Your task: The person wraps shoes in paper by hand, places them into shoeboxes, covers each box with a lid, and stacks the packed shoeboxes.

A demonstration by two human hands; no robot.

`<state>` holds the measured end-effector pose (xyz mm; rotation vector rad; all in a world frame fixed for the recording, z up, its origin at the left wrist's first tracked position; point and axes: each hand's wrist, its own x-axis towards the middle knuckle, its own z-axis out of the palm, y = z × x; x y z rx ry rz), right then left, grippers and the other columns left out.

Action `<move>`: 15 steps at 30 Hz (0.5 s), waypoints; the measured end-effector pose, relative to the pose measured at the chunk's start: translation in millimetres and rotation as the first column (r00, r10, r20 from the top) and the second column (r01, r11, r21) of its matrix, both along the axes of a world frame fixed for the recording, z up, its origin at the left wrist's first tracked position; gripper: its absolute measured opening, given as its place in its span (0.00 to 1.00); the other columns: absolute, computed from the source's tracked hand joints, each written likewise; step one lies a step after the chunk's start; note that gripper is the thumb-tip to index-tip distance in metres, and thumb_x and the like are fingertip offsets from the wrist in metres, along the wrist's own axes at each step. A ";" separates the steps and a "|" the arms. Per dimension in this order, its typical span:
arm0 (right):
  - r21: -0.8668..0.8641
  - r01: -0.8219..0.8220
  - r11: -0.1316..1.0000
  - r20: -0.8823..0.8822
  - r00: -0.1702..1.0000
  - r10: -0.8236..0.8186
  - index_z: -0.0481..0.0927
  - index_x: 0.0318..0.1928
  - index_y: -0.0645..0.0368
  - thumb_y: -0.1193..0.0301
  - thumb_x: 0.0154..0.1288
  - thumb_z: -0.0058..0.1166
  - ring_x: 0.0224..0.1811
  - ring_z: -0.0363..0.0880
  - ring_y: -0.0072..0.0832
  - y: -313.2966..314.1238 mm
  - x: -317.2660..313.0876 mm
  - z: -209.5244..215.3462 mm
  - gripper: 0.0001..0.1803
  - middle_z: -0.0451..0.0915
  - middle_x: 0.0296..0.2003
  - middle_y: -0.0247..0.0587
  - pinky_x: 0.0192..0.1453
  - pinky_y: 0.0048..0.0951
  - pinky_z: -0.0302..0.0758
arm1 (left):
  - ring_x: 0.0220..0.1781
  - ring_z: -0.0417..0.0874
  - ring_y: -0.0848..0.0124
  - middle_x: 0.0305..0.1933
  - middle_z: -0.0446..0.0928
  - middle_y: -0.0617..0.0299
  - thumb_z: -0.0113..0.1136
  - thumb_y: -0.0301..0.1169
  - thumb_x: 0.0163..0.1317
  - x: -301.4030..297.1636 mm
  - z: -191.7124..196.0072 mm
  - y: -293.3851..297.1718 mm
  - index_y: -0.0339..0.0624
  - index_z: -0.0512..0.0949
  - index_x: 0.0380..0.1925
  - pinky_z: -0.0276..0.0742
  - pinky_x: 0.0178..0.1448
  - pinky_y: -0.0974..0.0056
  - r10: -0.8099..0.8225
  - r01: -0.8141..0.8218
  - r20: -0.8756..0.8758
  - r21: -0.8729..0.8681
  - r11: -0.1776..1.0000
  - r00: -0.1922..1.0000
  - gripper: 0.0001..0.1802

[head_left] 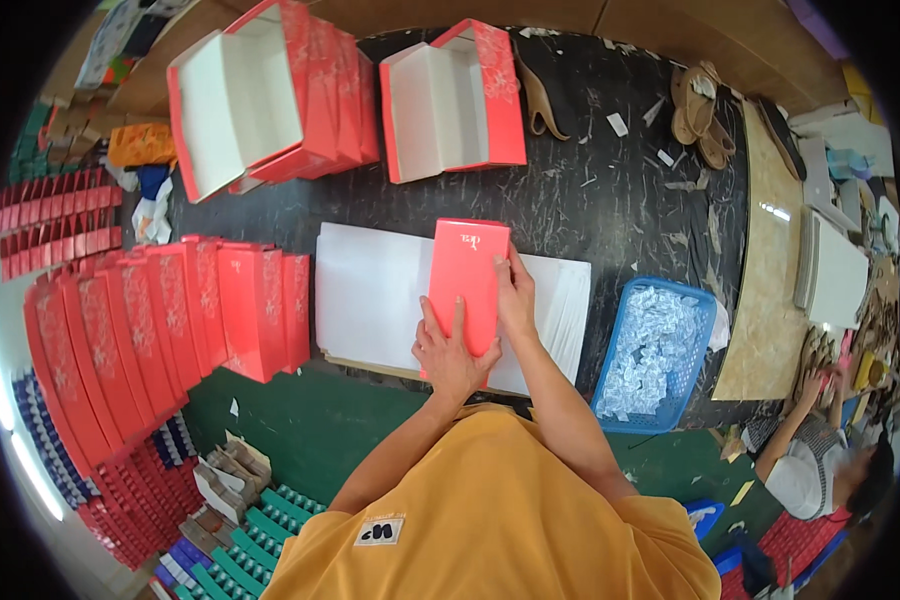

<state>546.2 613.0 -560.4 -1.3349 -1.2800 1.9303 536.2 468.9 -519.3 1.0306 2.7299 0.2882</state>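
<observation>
A closed red cardboard shoebox (468,270) with small white lettering lies lengthwise in front of me, over a stack of white paper sheets (370,290). My left hand (452,350) grips its near end, fingers spread over the lid and its left edge, thumb toward the right. Along the box's right side, my right hand (515,297) is closed, with some fingertips hidden by the box. The paper shows on both sides of the shoebox.
Open red boxes with white insides (450,110) stand at the back. Nested red boxes (160,320) line the left. A blue basket (692,370) of small clear packets sits at right. Sandals (698,110) lie at the far right. A co-worker (820,450) is at the right edge.
</observation>
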 end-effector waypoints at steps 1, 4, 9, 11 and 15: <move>-0.078 0.028 0.997 -0.030 0.999 -0.030 0.70 0.72 0.63 0.60 0.78 0.54 0.64 0.77 0.30 0.2 2.4 -2.0 0.30 0.79 0.63 0.51 0.69 0.29 0.70 | 0.70 0.62 0.34 0.82 0.44 0.34 0.68 0.62 0.50 0.1 -0.6 0.5 0.61 0.61 0.78 0.65 0.61 0.36 0.008 -0.008 -0.008 0.007 1.000 1.000 0.54; -0.095 0.081 0.992 -0.100 0.991 -0.090 0.70 0.72 0.65 0.63 0.77 0.56 0.64 0.76 0.31 -4.2 5.0 -2.5 0.29 0.79 0.64 0.50 0.70 0.30 0.70 | 0.70 0.62 0.34 0.82 0.44 0.33 0.67 0.62 0.52 -1.0 -1.1 0.6 0.59 0.62 0.77 0.65 0.62 0.36 -0.006 0.006 -0.001 -0.002 1.000 1.000 0.53; -0.043 0.186 0.982 -0.067 0.980 -0.189 0.71 0.71 0.65 0.64 0.77 0.57 0.55 0.78 0.22 -3.6 4.2 -2.8 0.29 0.81 0.58 0.40 0.62 0.25 0.74 | 0.69 0.62 0.34 0.82 0.44 0.33 0.67 0.61 0.52 -0.5 -2.8 2.4 0.58 0.62 0.77 0.64 0.62 0.34 -0.046 0.046 0.006 -0.019 0.999 0.999 0.53; -0.201 0.106 0.974 -0.042 0.992 -0.117 0.71 0.72 0.63 0.64 0.76 0.57 0.50 0.77 0.20 6.9 2.3 11.4 0.29 0.82 0.53 0.37 0.57 0.24 0.75 | 0.69 0.62 0.33 0.82 0.43 0.32 0.67 0.61 0.53 -4.0 -3.1 4.6 0.58 0.62 0.77 0.65 0.62 0.34 -0.041 0.042 0.013 -0.057 0.997 0.999 0.53; -0.109 0.030 0.994 0.027 0.999 -0.027 0.69 0.74 0.60 0.63 0.74 0.59 0.57 0.80 0.28 12.5 8.4 5.0 0.33 0.80 0.61 0.48 0.61 0.28 0.76 | 0.70 0.61 0.32 0.82 0.42 0.32 0.67 0.61 0.53 -2.7 -4.7 1.4 0.57 0.60 0.78 0.64 0.63 0.34 -0.054 0.057 0.035 -0.069 0.996 0.998 0.54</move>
